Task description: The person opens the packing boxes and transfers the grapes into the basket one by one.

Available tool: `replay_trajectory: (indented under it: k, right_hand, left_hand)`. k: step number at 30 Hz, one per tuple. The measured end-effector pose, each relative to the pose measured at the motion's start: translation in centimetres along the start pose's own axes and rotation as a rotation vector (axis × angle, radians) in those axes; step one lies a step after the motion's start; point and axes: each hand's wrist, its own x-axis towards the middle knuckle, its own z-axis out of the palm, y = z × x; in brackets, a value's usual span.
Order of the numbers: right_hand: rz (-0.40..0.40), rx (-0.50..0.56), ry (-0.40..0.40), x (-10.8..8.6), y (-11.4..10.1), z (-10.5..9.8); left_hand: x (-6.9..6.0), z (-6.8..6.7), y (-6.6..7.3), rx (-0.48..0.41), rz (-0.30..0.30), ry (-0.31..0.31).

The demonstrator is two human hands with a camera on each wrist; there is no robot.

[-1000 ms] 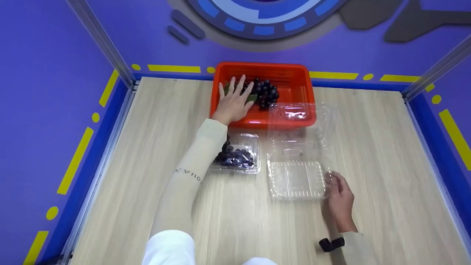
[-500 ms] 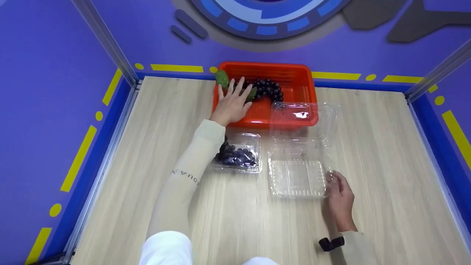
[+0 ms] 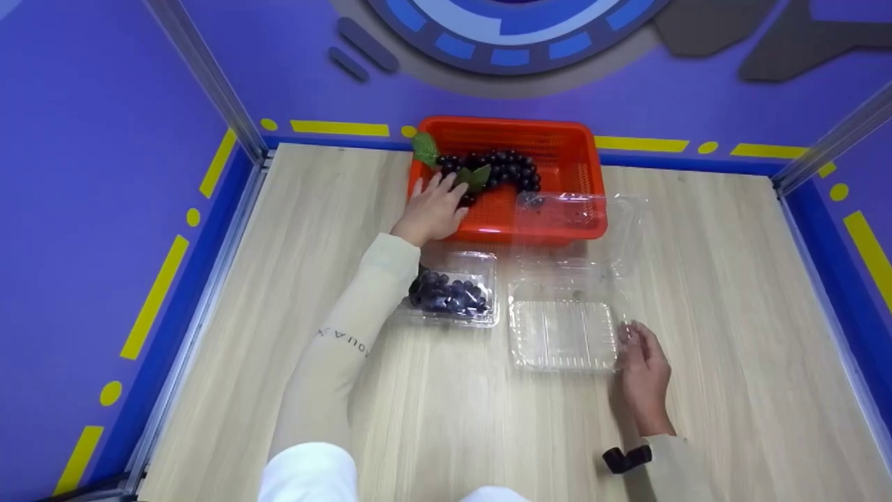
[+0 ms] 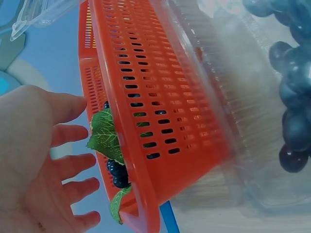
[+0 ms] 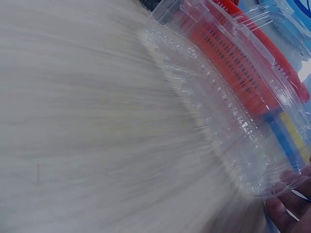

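Observation:
My left hand (image 3: 433, 209) is over the near left rim of a red plastic basket (image 3: 589, 174), fingers spread and holding nothing. Inside lies a dark bunch of grapes (image 3: 512, 167) with green leaves (image 3: 425, 148); the left wrist view shows a leaf (image 4: 106, 133) near the fingertips, apart from them. At the right side of a clear plastic clamshell box (image 3: 561, 338), my right hand (image 3: 647, 376) pinches the rim, thumb and fingers on either side of it. That box has its lid raised and tipped back over the basket's near right corner.
A second clear box (image 3: 488, 265) with dark grapes (image 3: 449, 293) stands left of the clamshell, partly behind the left sleeve. Printed panels (image 3: 279, 84) bound the wooden table (image 3: 711, 279) at the back and sides.
My left hand has drawn back slightly toward the near rim, uncovering the grapes and leaves. The grape bunch now lies spread in the basket. My right hand stays at the clamshell's edge.

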Motion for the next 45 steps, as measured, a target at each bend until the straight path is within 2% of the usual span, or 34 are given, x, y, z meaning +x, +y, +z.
replay_trajectory:
  k: [7, 15, 24, 28, 36, 45]
  right_hand:
    - [-0.003, -0.004, 0.009, 0.0, -0.1, 0.2]
    - [0.043, -0.045, -0.004, -0.1, -0.2, 0.1]
    - [0.053, -0.010, -0.010, 0.1, -0.3, 0.4]
    - [0.074, 0.015, -0.028, 0.3, -0.3, 0.5]
    - [0.069, 0.019, -0.032, 0.5, -0.4, 0.7]
    - [0.057, 0.000, -0.010, 0.3, -0.8, 0.9]
  left_hand:
    - [-0.6, 0.2, -0.2, 0.008, 0.009, 0.006]
    - [-1.1, 0.6, -0.1, 0.015, 0.026, 0.000]
    - [-1.7, 1.0, 0.2, 0.033, 0.048, -0.004]
    - [-2.3, 1.1, 0.4, 0.052, 0.066, 0.010]
    - [-3.6, 1.2, 1.0, 0.045, 0.086, -0.015]
    - [-4.6, 1.7, 1.5, 0.042, 0.131, 0.010]
